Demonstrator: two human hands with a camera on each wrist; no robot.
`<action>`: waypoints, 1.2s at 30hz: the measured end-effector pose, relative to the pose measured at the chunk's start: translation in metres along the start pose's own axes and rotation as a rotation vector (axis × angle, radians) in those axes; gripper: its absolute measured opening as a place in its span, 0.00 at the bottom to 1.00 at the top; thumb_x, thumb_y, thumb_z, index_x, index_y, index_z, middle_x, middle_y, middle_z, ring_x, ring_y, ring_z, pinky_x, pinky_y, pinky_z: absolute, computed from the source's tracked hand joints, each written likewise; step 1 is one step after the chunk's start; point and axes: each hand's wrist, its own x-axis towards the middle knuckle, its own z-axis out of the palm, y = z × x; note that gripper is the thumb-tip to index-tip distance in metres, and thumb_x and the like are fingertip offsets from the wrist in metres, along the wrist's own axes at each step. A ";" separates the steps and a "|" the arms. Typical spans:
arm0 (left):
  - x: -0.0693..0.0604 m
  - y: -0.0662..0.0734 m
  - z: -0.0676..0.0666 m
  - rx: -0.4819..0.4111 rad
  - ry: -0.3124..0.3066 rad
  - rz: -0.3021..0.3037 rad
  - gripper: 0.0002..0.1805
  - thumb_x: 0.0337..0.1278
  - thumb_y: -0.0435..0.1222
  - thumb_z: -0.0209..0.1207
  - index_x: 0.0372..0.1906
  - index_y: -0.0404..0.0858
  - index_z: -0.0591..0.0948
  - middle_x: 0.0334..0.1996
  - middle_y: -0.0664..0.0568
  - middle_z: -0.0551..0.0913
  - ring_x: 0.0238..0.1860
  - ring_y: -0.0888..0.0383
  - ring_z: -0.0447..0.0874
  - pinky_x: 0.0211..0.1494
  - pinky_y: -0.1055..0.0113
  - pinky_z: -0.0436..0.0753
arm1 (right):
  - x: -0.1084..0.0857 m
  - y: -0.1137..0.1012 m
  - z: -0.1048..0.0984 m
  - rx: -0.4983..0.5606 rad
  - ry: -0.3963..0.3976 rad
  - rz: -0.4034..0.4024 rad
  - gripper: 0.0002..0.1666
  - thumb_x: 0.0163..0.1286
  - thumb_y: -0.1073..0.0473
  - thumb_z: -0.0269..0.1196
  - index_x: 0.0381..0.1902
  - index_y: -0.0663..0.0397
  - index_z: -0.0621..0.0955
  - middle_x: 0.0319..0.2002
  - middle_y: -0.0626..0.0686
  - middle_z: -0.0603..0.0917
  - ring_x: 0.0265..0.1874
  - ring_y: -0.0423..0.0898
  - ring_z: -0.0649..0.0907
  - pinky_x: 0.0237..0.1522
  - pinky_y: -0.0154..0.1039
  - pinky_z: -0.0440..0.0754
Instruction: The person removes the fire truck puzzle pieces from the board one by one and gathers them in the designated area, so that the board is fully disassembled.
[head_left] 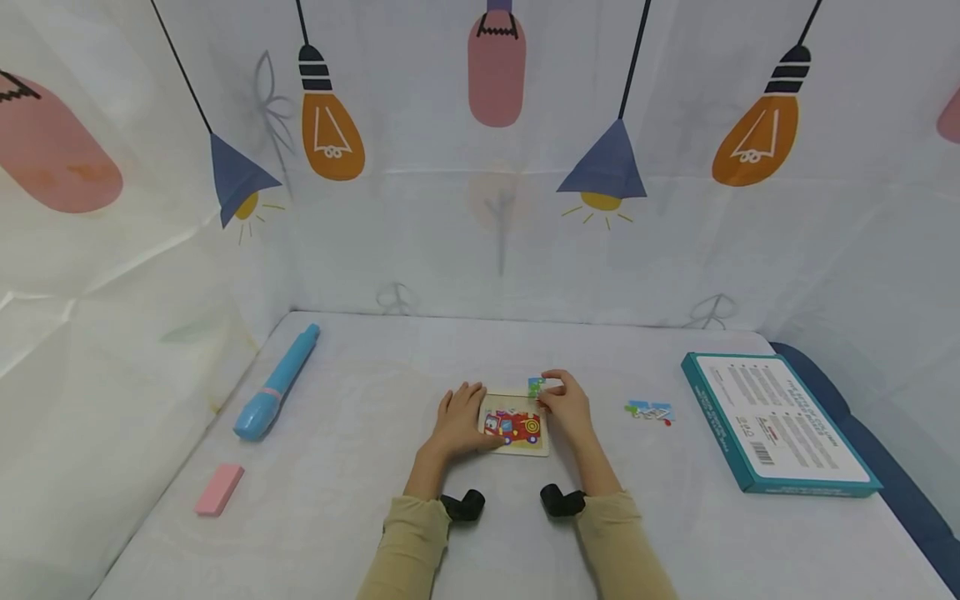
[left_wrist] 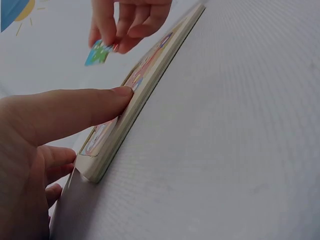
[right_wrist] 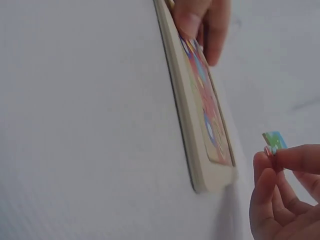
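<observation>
Although the left hand (head_left: 453, 423) lies spread with its straight thumb on the near left part of the rectangular pale wooden board (head_left: 522, 451), a lopsided push could skid it along the white surface (head_left: 360, 417); farther off, the right hand (head_left: 567, 407) pinches a small blue-and-green jigsaw piece (head_left: 535, 386), clear of the board near its far right corner, and a slack fingertip grip could drop it.

Puzzle board (head_left: 521, 451) lies on table (head_left: 360, 433), between left hand (head_left: 459, 423) and right hand (head_left: 567, 408). Loose pieces (head_left: 651, 411) to its right; box (head_left: 780, 421) farther right. Pen (head_left: 277, 383) far left, block (head_left: 220, 490) before it.
</observation>
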 end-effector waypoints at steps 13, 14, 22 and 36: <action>0.000 -0.001 0.002 0.001 -0.001 -0.001 0.52 0.35 0.56 0.66 0.67 0.34 0.62 0.68 0.44 0.61 0.71 0.46 0.49 0.70 0.49 0.44 | 0.005 0.016 -0.041 -0.048 0.078 0.057 0.21 0.60 0.68 0.57 0.53 0.61 0.74 0.32 0.56 0.78 0.25 0.41 0.82 0.27 0.31 0.78; 0.000 -0.001 0.002 -0.001 -0.001 -0.001 0.52 0.35 0.55 0.66 0.67 0.34 0.62 0.68 0.44 0.61 0.71 0.46 0.49 0.70 0.49 0.44 | 0.005 0.017 -0.044 -0.048 0.084 0.058 0.21 0.60 0.68 0.57 0.53 0.61 0.74 0.32 0.56 0.78 0.24 0.41 0.82 0.27 0.31 0.78; -0.001 -0.001 0.001 0.002 -0.004 0.003 0.52 0.35 0.55 0.66 0.67 0.34 0.62 0.68 0.45 0.61 0.71 0.46 0.49 0.70 0.49 0.45 | 0.001 0.022 -0.066 -0.083 0.112 0.062 0.20 0.61 0.68 0.58 0.53 0.64 0.75 0.35 0.61 0.81 0.25 0.40 0.82 0.28 0.28 0.77; -0.001 -0.002 0.003 0.019 -0.009 -0.002 0.52 0.35 0.56 0.65 0.68 0.35 0.62 0.68 0.45 0.60 0.71 0.47 0.49 0.70 0.49 0.44 | -0.002 0.032 -0.091 -0.199 0.170 0.114 0.21 0.62 0.64 0.57 0.54 0.62 0.76 0.39 0.62 0.80 0.26 0.40 0.81 0.27 0.27 0.73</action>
